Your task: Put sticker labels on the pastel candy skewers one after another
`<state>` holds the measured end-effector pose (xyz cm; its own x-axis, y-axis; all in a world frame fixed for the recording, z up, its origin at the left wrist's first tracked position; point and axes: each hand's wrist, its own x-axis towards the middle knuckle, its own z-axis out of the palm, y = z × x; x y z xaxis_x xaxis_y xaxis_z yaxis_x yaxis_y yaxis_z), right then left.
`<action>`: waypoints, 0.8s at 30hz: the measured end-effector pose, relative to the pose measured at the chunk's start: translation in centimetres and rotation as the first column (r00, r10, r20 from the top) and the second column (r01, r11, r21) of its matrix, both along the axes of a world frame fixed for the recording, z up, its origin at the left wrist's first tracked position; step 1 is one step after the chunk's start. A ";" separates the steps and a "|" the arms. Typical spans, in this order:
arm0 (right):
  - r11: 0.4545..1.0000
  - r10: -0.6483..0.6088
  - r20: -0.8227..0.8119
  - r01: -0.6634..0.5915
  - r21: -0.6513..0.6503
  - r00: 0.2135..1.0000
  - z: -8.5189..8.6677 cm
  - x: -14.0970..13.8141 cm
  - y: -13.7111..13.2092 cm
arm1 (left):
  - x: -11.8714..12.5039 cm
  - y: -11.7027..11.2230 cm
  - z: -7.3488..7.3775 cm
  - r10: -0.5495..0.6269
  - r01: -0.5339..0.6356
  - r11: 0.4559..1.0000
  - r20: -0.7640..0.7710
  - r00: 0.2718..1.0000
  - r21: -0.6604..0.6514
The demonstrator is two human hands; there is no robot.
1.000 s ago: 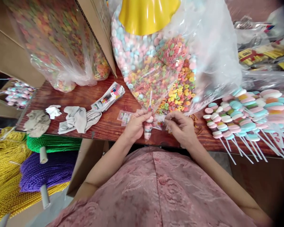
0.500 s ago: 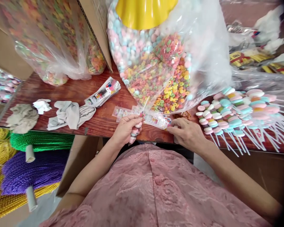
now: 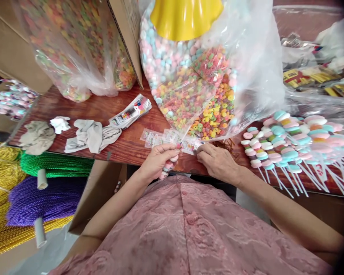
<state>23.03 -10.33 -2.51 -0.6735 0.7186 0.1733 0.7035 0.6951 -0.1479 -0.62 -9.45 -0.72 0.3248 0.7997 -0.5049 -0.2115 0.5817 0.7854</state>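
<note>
In my left hand (image 3: 157,162), the fingers are closed around a marshmallow candy skewer (image 3: 169,166). Its pink and white pieces hang below the fist, and its white stick points up and away. My right hand (image 3: 218,161) has its fingers curled together at the right end of a row of small clear printed packets (image 3: 158,138) lying on the table. Whatever those fingertips pinch is hidden. Thin gold-brown ties (image 3: 227,146) lie just behind the right hand.
Finished-looking marshmallow skewers (image 3: 278,143) are piled at the right. A large clear bag of candy (image 3: 183,91) stands behind the hands, with a yellow scalloped object (image 3: 186,21) on it. Grey gloves (image 3: 88,135) and a packet stack (image 3: 132,110) lie left. Bead-like cords (image 3: 48,198) hang lower left.
The view has shifted slightly, so most things sit farther right. My right hand has moved closer to the left one, its fingers more curled over the packets. The left hand still holds the skewer.
</note>
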 end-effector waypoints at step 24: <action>0.646 -0.689 -0.640 -0.113 -0.755 0.340 0.6 -6.9 -0.7 | 0.1 1.4 0.8 0.041 -0.042 0.999 0.060 0.997 0.013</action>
<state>16.16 -11.06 -1.92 -0.1487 0.9851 -0.0868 0.0222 -0.0844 -0.9962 -0.52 -8.10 0.11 0.3203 0.8199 -0.4745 -0.2817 0.5607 0.7787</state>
